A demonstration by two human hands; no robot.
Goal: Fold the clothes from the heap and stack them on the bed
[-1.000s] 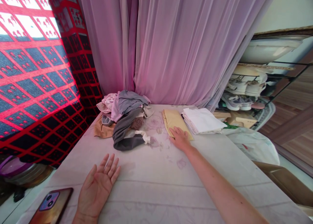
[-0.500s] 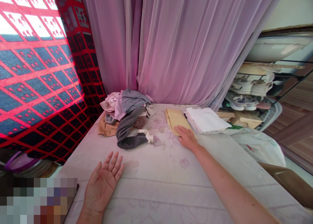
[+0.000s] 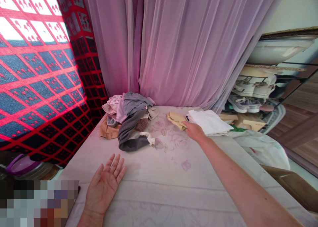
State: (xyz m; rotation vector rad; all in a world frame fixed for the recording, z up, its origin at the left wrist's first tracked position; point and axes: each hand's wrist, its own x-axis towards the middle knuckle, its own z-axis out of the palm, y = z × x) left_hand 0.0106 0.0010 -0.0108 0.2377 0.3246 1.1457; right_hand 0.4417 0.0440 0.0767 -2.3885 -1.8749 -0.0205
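Note:
My right hand [image 3: 195, 131] grips the near end of a folded tan garment [image 3: 176, 119], which is now doubled over and shorter. Just right of it lies a stack of folded white clothes [image 3: 210, 121]. My left hand [image 3: 105, 184] rests palm up on the table with its fingers stretched out, holding nothing. Beyond that hand is a heap of rumpled clothes [image 3: 134, 103] in grey, pink and brown. A dark grey piece [image 3: 132, 144] trails from the heap, beside a cream scrunchie-like band [image 3: 148, 138].
All this lies on a table with a pale floral cover [image 3: 159, 187]. Purple curtains [image 3: 188, 48] hang behind it, and a red-and-black patterned cloth [image 3: 39, 88] hangs at the left. To the right stand a shoe rack [image 3: 253, 96], a plastic bag [image 3: 260, 151] and a brown chair [image 3: 290, 184].
My right hand has closed on the tan garment's near end and folded it away from me, making it shorter. My left hand has stayed in place.

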